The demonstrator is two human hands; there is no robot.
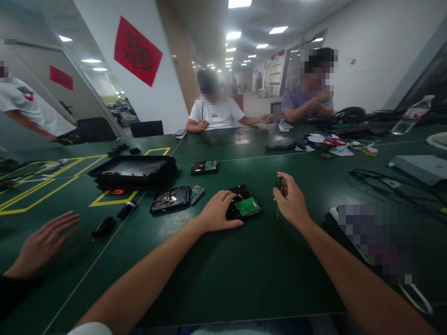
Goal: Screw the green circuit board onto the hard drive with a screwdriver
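In front of me on the green table lies a black hard drive (246, 205) with a green circuit board facing up. My left hand (220, 211) grips its left side, fingers along the far edge and thumb near the front edge. My right hand (290, 196) is closed around a screwdriver (278, 182) with a black and yellow handle. Its thin shaft points down, to the right of the drive and apart from it. Left of my left hand are another hard drive (171, 200) and a small loose circuit board (197, 194). Farther back sits a third hard drive (204, 167).
A black tray (134, 168) stands at left. Another person's hand (47, 242) reaches in from the left edge, near small black parts (104, 227). Cables (384, 186), a grey box (421, 168) and a water bottle (412, 116) lie at right. Two people sit opposite.
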